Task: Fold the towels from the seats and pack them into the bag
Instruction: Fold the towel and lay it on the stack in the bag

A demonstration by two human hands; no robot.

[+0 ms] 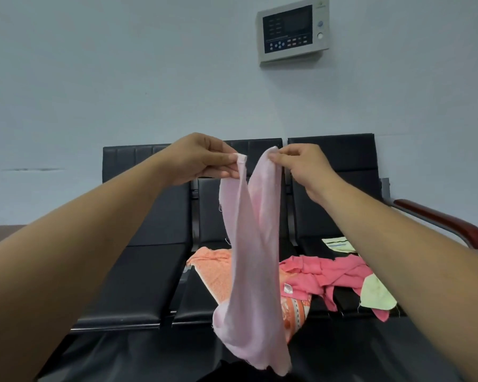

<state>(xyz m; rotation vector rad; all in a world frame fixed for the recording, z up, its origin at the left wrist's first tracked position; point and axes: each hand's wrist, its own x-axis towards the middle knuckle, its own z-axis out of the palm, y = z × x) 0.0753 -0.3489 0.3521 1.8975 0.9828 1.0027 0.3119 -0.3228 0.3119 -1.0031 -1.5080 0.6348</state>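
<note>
- Pinching the pink towel by its two top corners, both hands are holding it up in front of the seats, over the middle one.
- The left hand is clamping one corner between thumb and fingers. The right hand is gripping the other corner the same way, and the two hands are almost meeting.
- The towel is hanging in a long, limp loop, its bottom dangling past the seats' front edge in this view.
- It is looking thin, light and soft, with no stiffness to keep a crease by itself.
- Judging from that, it is asking for holds at the corners or hemmed edges. A grasp in mid-cloth is likely to bunch it.
- An orange towel, a rose towel and a green cloth are lying unfolded on the middle and right seats.
- The bag is not showing anywhere around the seats.
</note>
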